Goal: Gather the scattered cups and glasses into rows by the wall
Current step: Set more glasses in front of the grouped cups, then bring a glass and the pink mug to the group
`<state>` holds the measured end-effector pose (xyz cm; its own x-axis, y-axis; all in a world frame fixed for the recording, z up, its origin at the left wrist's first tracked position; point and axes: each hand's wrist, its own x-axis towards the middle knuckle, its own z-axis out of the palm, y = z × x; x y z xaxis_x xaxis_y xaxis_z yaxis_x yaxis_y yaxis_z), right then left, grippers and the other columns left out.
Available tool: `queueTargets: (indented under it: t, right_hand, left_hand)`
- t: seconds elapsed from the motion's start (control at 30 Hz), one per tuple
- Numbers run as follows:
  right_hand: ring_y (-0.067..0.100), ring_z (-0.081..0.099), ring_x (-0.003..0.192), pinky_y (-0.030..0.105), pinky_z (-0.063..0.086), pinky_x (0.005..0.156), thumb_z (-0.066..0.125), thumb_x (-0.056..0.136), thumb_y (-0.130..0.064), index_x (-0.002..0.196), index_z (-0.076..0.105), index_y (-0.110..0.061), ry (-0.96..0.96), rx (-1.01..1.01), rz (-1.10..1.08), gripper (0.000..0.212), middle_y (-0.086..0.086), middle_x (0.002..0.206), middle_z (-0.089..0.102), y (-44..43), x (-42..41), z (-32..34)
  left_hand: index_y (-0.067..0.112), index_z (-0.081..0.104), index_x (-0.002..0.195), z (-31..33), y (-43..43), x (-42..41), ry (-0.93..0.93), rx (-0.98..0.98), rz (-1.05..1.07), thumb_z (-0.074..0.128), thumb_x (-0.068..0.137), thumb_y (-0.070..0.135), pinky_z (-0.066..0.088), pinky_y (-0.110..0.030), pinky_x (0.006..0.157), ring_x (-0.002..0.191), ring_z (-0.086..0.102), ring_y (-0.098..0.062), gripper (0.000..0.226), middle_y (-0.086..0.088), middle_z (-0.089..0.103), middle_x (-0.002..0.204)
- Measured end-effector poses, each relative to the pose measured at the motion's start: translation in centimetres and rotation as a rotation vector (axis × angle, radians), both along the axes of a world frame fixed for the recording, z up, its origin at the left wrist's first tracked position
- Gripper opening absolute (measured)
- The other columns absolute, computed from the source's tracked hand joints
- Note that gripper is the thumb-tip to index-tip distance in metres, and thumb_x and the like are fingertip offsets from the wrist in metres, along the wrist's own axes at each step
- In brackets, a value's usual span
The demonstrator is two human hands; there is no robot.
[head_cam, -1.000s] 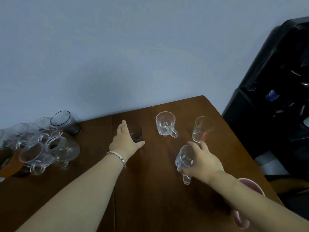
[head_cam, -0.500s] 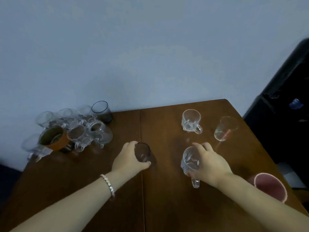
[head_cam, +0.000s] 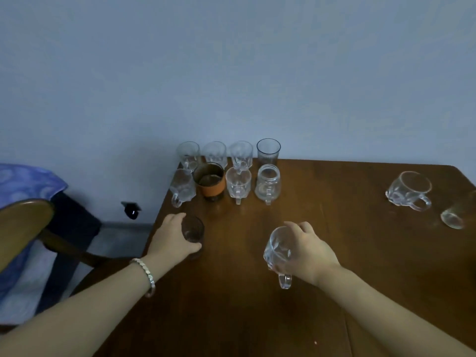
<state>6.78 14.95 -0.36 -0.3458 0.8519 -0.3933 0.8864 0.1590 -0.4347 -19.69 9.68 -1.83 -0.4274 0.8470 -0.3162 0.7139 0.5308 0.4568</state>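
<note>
My left hand (head_cam: 172,238) grips a small dark glass (head_cam: 192,230) standing near the table's left edge. My right hand (head_cam: 306,249) holds a clear handled mug (head_cam: 278,249) lifted above the middle of the brown table (head_cam: 334,292). Two rows of glasses stand by the wall: a dark tumbler (head_cam: 268,150) ends the back row, and an orange-banded cup (head_cam: 209,182) and a clear mug (head_cam: 268,185) stand in the front row. At the right, a clear mug (head_cam: 409,190) and a small glass (head_cam: 454,217) stand apart.
A wooden chair (head_cam: 25,222) with blue cloth over it stands left of the table. A small black object (head_cam: 132,210) sits against the wall near the floor. The pale blue wall runs behind the table's far edge.
Both hands moved left across the table with their glasses, towards the rows by the wall. The view swung left, so the two loose glasses now sit at the far right.
</note>
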Motion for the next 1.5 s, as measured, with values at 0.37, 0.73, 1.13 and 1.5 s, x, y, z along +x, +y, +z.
queueTargets:
  t: [0.37, 0.73, 1.13, 1.5]
  right_hand:
    - [0.024, 0.053, 0.119, 0.033, 0.050, 0.091, 0.073, 0.076, -0.043, 0.149, 0.017, -0.020, 0.014, 0.031, -0.113, 0.095, -0.001, 0.143, 0.034, -0.1, -13.0, -3.1]
    - [0.030, 0.041, 0.129, 0.037, 0.044, 0.101, 0.075, 0.078, -0.034, 0.150, 0.013, -0.015, -0.023, 0.032, -0.087, 0.097, 0.007, 0.145, 0.029, 2.9, -20.7, -6.5]
    - [0.026, 0.051, 0.125, 0.033, 0.044, 0.101, 0.062, 0.089, -0.036, 0.141, 0.041, -0.012, -0.117, -0.329, -0.024, 0.060, 0.008, 0.140, 0.051, -0.7, -8.7, -4.3]
    - [0.026, 0.058, 0.115, 0.034, 0.047, 0.094, 0.057, 0.091, -0.036, 0.125, 0.056, -0.013, -0.236, -0.212, -0.237, 0.041, 0.007, 0.127, 0.060, -4.4, 18.9, -0.1]
  left_hand:
    - [0.013, 0.037, 0.142, -2.7, 3.9, -7.5, -0.053, 0.055, -0.123, 0.080, 0.072, 0.019, 0.043, -0.041, 0.102, 0.126, 0.046, -0.031, 0.083, -0.007, 0.037, 0.143]
    - [0.019, 0.032, 0.145, -3.8, 3.0, -9.6, -0.062, 0.045, -0.238, 0.079, 0.070, 0.016, 0.048, -0.042, 0.102, 0.127, 0.044, -0.028, 0.088, 0.000, 0.034, 0.146]
    - [0.018, 0.027, 0.146, 0.0, 1.5, -3.6, 0.213, 0.045, -0.431, 0.064, 0.085, 0.030, 0.024, -0.042, 0.117, 0.144, 0.020, -0.027, 0.073, -0.005, 0.018, 0.156]
    - [0.022, 0.056, 0.121, 3.3, 2.3, 21.8, 0.036, -0.212, -0.796, 0.052, 0.093, 0.031, 0.052, -0.037, 0.092, 0.103, 0.061, -0.017, 0.030, 0.003, 0.064, 0.113]
